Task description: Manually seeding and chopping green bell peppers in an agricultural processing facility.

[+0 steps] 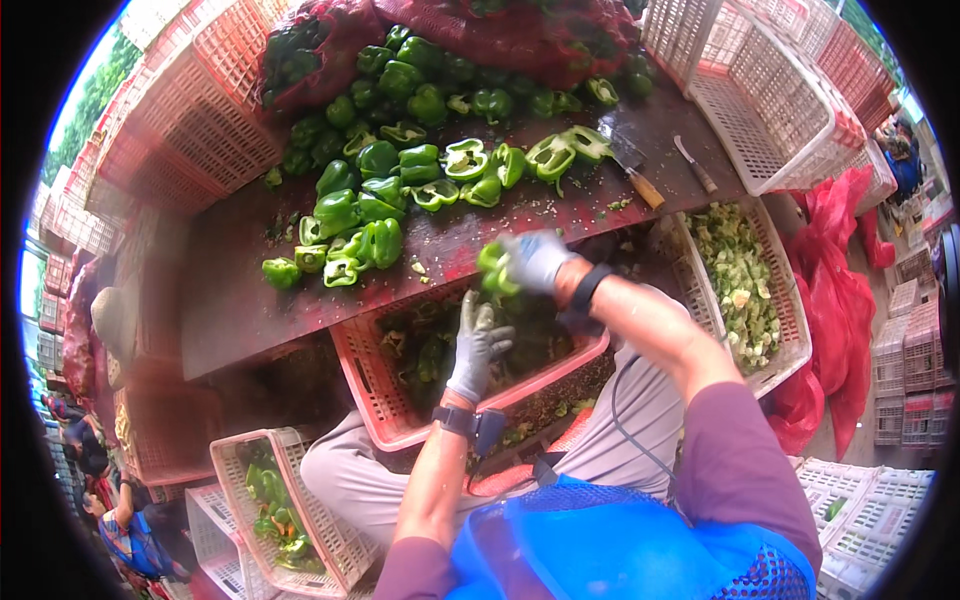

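My right hand (537, 261), in a grey-white glove and slightly blurred, grips a green bell pepper piece (494, 270) above the near edge of the table. Lower and to the left, my gloved left hand (481, 350) has its fingers apart with nothing in them. It hovers over a red plastic crate (362, 382) between my legs, which holds dark green peppers in shadow. Halved green bell peppers (466, 159) lie cut side up across the table, with more pieces (380, 243) at the left.
Whole peppers (427, 104) spill from red mesh sacks (490, 40) at the back. A wooden-handled cleaver (645, 188) and a small knife (696, 165) lie at the table's right. A crate of pepper cores (735, 285) stands right, another crate (335, 540) lower left. Stacked crates (190, 110) flank the table.
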The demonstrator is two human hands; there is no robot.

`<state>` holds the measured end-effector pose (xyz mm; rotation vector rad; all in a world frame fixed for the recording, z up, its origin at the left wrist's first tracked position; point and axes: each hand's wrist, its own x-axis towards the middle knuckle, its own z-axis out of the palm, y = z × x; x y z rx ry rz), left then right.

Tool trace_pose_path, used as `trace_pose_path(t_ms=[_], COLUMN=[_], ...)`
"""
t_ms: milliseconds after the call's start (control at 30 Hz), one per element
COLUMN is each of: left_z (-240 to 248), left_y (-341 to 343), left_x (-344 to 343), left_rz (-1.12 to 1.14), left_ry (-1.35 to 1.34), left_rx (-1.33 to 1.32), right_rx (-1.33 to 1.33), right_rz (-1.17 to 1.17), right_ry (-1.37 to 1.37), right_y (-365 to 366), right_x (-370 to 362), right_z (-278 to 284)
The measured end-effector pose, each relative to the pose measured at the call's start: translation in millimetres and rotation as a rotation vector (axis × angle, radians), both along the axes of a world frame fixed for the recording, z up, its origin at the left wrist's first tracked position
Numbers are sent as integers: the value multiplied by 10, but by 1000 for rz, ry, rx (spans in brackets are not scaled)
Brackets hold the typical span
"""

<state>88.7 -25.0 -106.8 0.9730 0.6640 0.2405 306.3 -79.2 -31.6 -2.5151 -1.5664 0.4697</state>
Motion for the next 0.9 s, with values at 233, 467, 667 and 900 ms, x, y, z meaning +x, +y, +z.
trace_pose_path(t_ms=[233,467,667,900], left_z=[-30,100,-509,-1111], left_y=[255,221,406,367], left_x=[-338,-366,-466,-347], left_rz=[130,96,-22,-86], left_ry=[-173,-130,264,202], left_rx=[-5,127,920,383], right_rx=[153,404,-9,148], right_rz=[66,-266,-560,-363], right_ry=[302,1112,-248,-298], right_y=[2,-422,-1879,-1298], right_x=[-1068,-537,625,1121], right_z=[58,385,1165,763])
